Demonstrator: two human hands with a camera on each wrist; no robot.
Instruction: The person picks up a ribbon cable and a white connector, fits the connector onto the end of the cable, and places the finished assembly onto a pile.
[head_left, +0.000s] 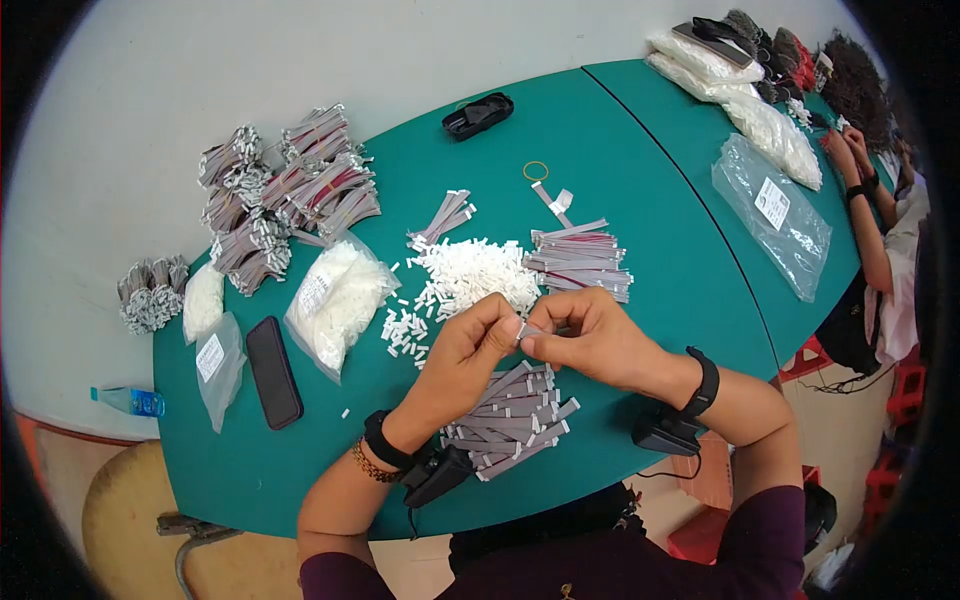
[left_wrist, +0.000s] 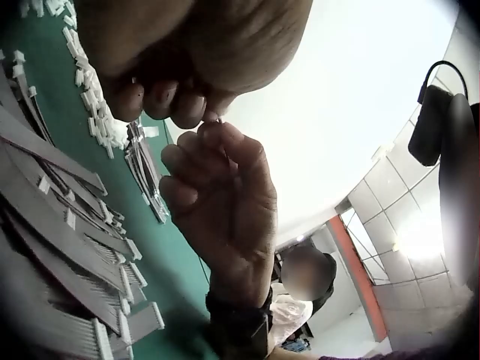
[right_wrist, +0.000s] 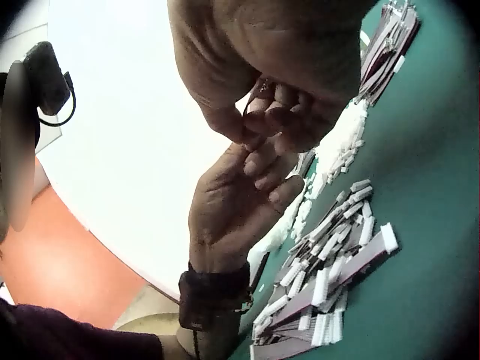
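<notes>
A short grey ribbon cable (head_left: 529, 333) with a white end is held up between both hands over the green table. My left hand (head_left: 462, 348) pinches one end of it between thumb and fingertip. From the other side my right hand (head_left: 600, 338) pinches it too, its fingers curled in. The fingertips of both hands nearly meet, hiding most of the cable in the wrist views. Below them lies a loose pile of grey ribbon cables (head_left: 510, 420) with white connectors. Just beyond the hands spreads a heap of small white connector pieces (head_left: 475, 272).
Behind the right hand lies a stack of ribbon cables (head_left: 580, 262), with a rubber band (head_left: 536, 171) farther back. Bundled cables (head_left: 320, 190), a bag of white pieces (head_left: 338, 295) and a phone (head_left: 273, 373) stand left. Another person's hands (head_left: 850, 150) work at the far right.
</notes>
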